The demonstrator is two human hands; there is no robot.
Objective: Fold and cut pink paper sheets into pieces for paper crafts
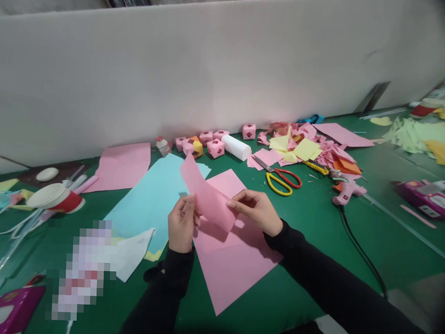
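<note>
A piece of pink paper [208, 198] is held up between both hands, bent along its length and tilted over the table. My left hand [182, 223] pinches its left edge between thumb and fingers. On the other side, my right hand [256, 209] grips the right edge with thumb and forefinger. Beneath them lie larger pink sheets [233, 279], partly hidden by the raised piece and the hands. Light blue sheets [144, 198] lie just left of my left hand. Beyond my right hand rest scissors [280, 181] with one yellow and one red handle, blades apart.
Small pink folded paper shapes [216, 147] and a white roll [236, 147] line the white partition [211, 74]. Pink and yellow scraps [307, 148] pile at back right. A pink glue gun [347, 191] trails a black cord. A tipped paper cup [59, 198] lies left.
</note>
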